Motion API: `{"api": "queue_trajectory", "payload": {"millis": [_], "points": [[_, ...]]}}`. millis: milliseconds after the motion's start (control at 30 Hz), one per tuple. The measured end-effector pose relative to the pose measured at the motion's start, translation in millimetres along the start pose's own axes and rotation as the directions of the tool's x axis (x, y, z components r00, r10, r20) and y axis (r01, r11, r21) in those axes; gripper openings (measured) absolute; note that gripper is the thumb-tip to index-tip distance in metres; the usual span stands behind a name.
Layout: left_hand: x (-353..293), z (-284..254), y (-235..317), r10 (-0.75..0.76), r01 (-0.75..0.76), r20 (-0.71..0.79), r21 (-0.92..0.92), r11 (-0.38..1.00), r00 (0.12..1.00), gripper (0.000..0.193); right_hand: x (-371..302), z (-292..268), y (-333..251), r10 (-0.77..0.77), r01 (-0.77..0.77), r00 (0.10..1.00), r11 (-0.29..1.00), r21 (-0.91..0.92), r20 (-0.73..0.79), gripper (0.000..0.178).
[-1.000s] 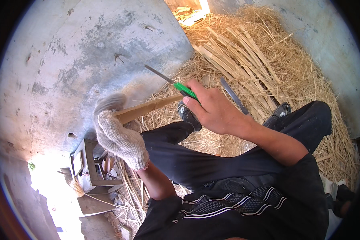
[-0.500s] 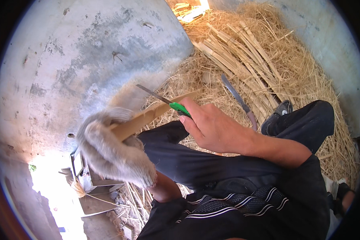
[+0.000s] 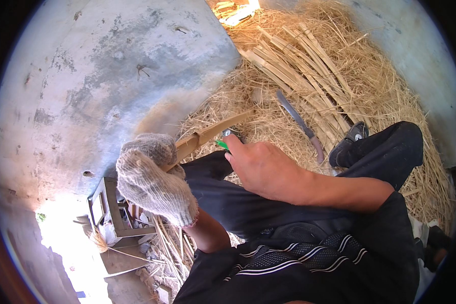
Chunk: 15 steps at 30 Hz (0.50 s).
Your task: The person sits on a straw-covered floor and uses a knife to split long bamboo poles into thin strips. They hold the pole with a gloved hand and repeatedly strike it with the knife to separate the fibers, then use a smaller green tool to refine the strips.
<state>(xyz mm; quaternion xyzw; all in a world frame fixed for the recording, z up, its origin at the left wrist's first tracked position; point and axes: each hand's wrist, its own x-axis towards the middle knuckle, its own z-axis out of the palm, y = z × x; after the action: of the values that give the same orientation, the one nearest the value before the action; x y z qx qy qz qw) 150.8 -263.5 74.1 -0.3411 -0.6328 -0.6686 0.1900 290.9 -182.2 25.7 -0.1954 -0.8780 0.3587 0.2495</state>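
Note:
My left hand [image 3: 157, 177], in a thick grey-white knitted glove, grips a pale bamboo strip [image 3: 213, 129] near its lower end. The strip slants up and away to the right, and a darker notch-like mark shows partway along it. My bare right hand [image 3: 266, 164] is closed around a box cutter [image 3: 222, 145] just beside the strip. Only a bit of its green handle shows; its blade cannot be made out, and I cannot tell whether it touches the strip. Beyond my right hand, a long knife [image 3: 295, 115] with a wooden handle lies on the straw.
Several split strips [image 3: 301, 66] lie bundled on loose straw [image 3: 385, 86] at the far right. A worn grey-white wall [image 3: 101, 71] rises on the left. At lower left stands a box-like frame [image 3: 114, 218] with scraps. My crossed legs [image 3: 228, 197] are beneath my hands.
My gloved left hand has turned and shifted slightly right with the strip. My right hand has tilted and lowered slightly, so the cutter's dark blade, visible before, no longer shows clearly.

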Motion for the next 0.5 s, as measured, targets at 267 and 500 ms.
{"api": "queue_trajectory", "payload": {"millis": [267,500], "points": [[-6.1,0.1,-2.5,0.01,-0.011,-0.028,-0.056,0.998,1.0,0.029,-2.8,-2.2,-4.6,-0.043,0.042,0.998,0.999,-0.008,-0.039,0.021],[-6.8,-2.0,-10.6,0.026,-0.03,-0.059,-0.072,0.997,0.998,0.031,-3.5,1.5,-2.9,-0.017,0.017,1.0,0.994,-0.105,-0.003,0.023]]}}
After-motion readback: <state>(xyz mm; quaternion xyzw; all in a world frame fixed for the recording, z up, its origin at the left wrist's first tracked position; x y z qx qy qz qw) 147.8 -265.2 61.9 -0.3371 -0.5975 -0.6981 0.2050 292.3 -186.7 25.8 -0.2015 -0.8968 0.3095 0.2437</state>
